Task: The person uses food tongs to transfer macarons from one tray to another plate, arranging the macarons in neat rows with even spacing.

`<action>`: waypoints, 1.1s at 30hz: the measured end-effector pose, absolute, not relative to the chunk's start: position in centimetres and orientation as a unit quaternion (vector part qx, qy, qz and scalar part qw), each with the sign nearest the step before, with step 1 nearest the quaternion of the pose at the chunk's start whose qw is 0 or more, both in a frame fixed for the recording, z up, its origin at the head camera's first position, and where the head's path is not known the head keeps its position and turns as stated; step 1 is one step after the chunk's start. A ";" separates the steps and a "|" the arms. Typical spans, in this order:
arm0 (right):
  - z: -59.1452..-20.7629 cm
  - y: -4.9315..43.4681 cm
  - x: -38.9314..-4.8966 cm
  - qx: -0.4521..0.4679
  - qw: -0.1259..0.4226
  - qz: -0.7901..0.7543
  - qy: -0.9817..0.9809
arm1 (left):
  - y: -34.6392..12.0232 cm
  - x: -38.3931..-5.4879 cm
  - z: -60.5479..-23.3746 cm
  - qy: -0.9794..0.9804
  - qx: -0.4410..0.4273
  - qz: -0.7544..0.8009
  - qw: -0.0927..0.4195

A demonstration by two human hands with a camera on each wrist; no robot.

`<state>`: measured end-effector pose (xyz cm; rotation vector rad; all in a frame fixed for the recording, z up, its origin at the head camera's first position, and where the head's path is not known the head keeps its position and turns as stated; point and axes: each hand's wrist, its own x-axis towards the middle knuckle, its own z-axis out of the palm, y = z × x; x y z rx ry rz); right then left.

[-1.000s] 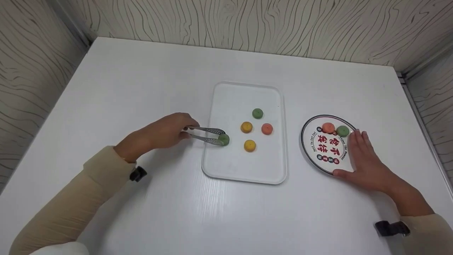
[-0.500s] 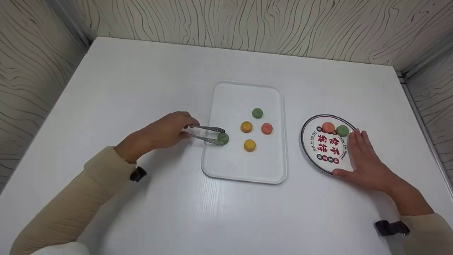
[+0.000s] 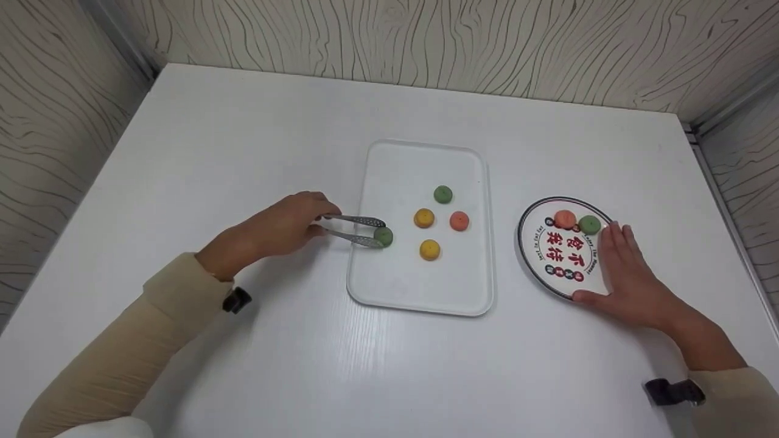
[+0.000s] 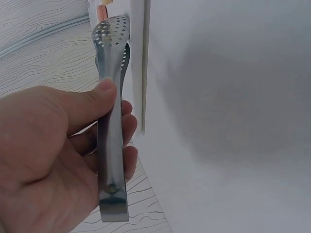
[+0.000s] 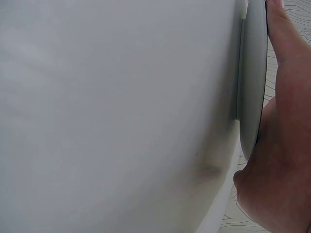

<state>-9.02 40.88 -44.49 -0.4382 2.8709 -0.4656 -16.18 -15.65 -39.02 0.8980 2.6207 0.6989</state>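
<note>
My left hand (image 3: 291, 226) holds metal tongs (image 4: 111, 131) with perforated tips, thumb on one arm and fingers on the other. The tongs reach over the left edge of the white tray (image 3: 420, 297). Their tips stand on either side of a green macaron (image 3: 383, 236); the nearer one overlaps it, and I cannot tell whether the farther one touches. On the right, my right hand (image 3: 630, 292) rests at the rim of a round plate (image 3: 535, 267), fingers straight and thumb spread. An orange macaron (image 3: 565, 219) and a green macaron (image 3: 589, 224) lie side by side on that plate.
Right of the tongs, the tray bears another green macaron (image 3: 443, 194), two yellow macarons (image 3: 424, 218) and an orange macaron (image 3: 459, 221). Tray and plate stand apart on a white table (image 3: 255, 134). A wood-patterned wall (image 3: 426, 48) rises behind the table.
The tongs have drawn back slightly to the left. The green macaron between their tips has shifted a little leftward and away from me. The right hand and plate have stayed put.
</note>
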 end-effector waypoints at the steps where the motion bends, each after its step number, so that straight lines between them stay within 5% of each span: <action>1: -44.5 40.9 -9.0 -0.148 0.100 -0.158 0.971 | -15.6 -16.2 -39.0 0.908 0.311 0.242 0.141; 33: -44.5 40.9 -9.0 -0.144 0.104 -0.157 0.971 | -13.6 -17.3 -37.5 0.901 0.319 0.247 0.161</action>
